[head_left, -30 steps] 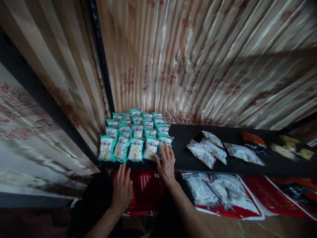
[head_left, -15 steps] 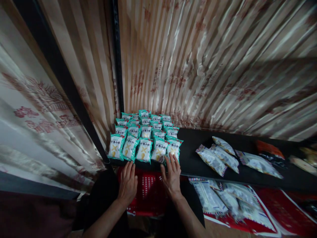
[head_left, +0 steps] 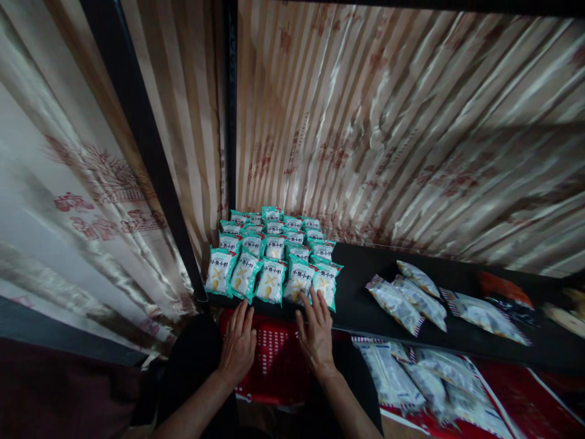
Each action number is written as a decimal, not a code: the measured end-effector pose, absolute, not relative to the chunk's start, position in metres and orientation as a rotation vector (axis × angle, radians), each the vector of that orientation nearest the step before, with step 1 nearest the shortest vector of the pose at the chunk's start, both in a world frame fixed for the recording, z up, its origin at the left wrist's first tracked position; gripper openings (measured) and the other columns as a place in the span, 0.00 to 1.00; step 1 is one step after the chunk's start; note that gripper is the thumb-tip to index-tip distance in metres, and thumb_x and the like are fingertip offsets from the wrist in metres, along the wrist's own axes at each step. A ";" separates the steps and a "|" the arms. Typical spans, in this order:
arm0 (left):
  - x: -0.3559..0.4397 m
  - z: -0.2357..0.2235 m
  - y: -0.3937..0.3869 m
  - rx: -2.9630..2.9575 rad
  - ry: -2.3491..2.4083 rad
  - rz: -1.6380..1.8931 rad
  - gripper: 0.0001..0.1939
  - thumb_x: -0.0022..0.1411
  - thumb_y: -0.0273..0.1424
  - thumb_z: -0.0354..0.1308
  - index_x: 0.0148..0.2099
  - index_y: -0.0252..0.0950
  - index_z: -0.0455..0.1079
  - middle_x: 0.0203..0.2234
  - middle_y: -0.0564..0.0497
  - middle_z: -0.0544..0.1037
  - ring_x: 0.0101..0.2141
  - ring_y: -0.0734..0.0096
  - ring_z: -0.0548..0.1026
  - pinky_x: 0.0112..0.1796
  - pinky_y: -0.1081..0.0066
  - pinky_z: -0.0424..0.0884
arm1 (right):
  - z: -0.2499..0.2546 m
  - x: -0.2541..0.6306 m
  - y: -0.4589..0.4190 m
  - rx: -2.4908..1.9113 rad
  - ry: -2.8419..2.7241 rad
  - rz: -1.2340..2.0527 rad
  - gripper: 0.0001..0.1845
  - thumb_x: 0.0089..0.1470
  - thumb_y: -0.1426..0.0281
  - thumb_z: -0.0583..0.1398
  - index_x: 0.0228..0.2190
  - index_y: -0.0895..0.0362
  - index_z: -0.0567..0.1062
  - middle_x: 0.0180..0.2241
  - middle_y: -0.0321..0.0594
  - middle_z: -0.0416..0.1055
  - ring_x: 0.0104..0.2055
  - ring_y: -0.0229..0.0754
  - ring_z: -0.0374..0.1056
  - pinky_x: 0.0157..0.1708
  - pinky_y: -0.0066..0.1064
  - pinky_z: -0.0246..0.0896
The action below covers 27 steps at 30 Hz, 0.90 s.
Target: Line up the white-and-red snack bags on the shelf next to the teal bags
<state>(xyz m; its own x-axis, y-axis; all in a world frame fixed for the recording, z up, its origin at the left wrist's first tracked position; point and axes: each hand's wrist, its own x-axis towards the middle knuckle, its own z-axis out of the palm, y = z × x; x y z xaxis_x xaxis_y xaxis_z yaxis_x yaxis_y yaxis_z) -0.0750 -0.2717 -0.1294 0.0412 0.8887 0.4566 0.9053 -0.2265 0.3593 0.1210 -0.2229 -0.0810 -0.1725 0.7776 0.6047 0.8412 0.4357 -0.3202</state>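
Observation:
Several teal snack packets [head_left: 274, 256] stand in rows at the left end of a black shelf [head_left: 361, 308]. My right hand [head_left: 316, 332] reaches up with fingers stretched out, its fingertips touching the lower edge of the front-row packets. Over a red basket [head_left: 274, 360] below the shelf edge hovers my left hand [head_left: 238, 341], fingers flat and apart, holding nothing.
Striped curtain fabric [head_left: 388, 134] hangs behind the shelf, with a black post [head_left: 146, 152] at the left. Clear-wrapped snack bags [head_left: 406, 299] lie further right on the shelf, an orange pack [head_left: 503, 289] beyond them. More bags [head_left: 411, 378] lie on a lower level.
The view has swung left and up. My right hand has slid back from the shelf top to the packets' front edge, and my left hand has risen closer to the shelf.

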 end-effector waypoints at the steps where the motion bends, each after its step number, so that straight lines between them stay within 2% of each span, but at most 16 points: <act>1: -0.076 -0.130 -0.272 -2.253 -1.923 -0.946 0.23 0.61 0.24 0.42 0.59 0.29 0.56 0.59 0.39 0.59 0.59 0.59 0.56 0.54 0.57 0.60 | -0.081 0.114 -0.225 -1.326 -2.008 -0.076 0.24 0.58 0.70 0.50 0.57 0.53 0.58 0.62 0.45 0.50 0.64 0.51 0.42 0.55 0.51 0.52; 5: -0.084 -0.132 -0.273 -2.257 -1.855 -0.951 0.23 0.62 0.25 0.42 0.59 0.29 0.56 0.58 0.40 0.61 0.58 0.61 0.57 0.54 0.59 0.61 | -0.077 0.077 -0.229 -1.168 -2.136 0.053 0.26 0.59 0.71 0.49 0.59 0.54 0.55 0.62 0.44 0.49 0.64 0.48 0.41 0.55 0.46 0.54; 7: -0.089 -0.132 -0.273 -2.235 -1.824 -0.968 0.22 0.61 0.25 0.42 0.58 0.30 0.58 0.57 0.40 0.62 0.58 0.61 0.57 0.54 0.59 0.61 | -0.073 0.056 -0.224 -1.163 -2.148 0.054 0.27 0.59 0.71 0.49 0.59 0.53 0.53 0.63 0.43 0.46 0.65 0.49 0.39 0.56 0.48 0.52; 11: -0.100 -0.119 -0.261 -2.077 -1.802 -1.032 0.21 0.60 0.23 0.44 0.56 0.30 0.61 0.58 0.38 0.60 0.60 0.57 0.54 0.55 0.57 0.58 | -0.070 0.026 -0.207 -1.267 -2.112 -0.098 0.27 0.57 0.67 0.52 0.58 0.54 0.57 0.64 0.44 0.41 0.65 0.56 0.31 0.56 0.54 0.46; 15: -0.111 -0.094 -0.235 -1.900 -1.837 -1.108 0.22 0.61 0.24 0.45 0.58 0.30 0.59 0.61 0.36 0.53 0.62 0.53 0.45 0.56 0.52 0.52 | -0.078 0.015 -0.192 -1.343 -2.140 -0.184 0.28 0.56 0.63 0.54 0.57 0.53 0.58 0.64 0.47 0.40 0.65 0.58 0.32 0.57 0.55 0.42; 19: -0.121 -0.076 -0.208 -1.820 -1.952 -1.114 0.23 0.62 0.27 0.45 0.59 0.28 0.57 0.61 0.35 0.52 0.62 0.52 0.43 0.57 0.50 0.48 | -0.086 0.014 -0.185 -1.353 -2.184 -0.213 0.30 0.56 0.62 0.54 0.58 0.53 0.56 0.63 0.48 0.44 0.65 0.57 0.35 0.57 0.54 0.40; 27: -0.123 -0.096 -0.188 -1.815 -2.019 -1.130 0.26 0.63 0.31 0.46 0.62 0.32 0.52 0.63 0.39 0.49 0.63 0.54 0.42 0.58 0.48 0.45 | -0.090 0.016 -0.182 -1.301 -2.215 -0.245 0.32 0.55 0.62 0.54 0.59 0.54 0.53 0.63 0.48 0.43 0.65 0.56 0.35 0.57 0.53 0.41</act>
